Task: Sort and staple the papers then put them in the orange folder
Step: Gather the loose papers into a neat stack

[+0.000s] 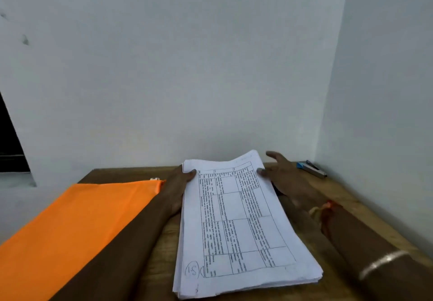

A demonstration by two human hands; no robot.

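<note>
Your left hand [179, 183] pinches the papers [236, 225] at 11 o'clock; your right hand [284, 179], fingers spread, touches 1 o'clock.

This looks like my plain office corner: a wooden worktop [365, 209] against bare pale walls [187, 66], printed papers [234, 218] on it, orange folder [70, 230] left of them, stapler [312, 168] to their far right.

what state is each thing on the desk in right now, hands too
paper stack: loose sheets with uneven edges, lying on the table, far end slightly lifted
orange folder: closed, flat, left of the stack
stapler: lying untouched by the far right corner
left hand: pinches the stack's far left corner, thumb on top
right hand: thumb on the stack's right edge, fingers spread
</note>
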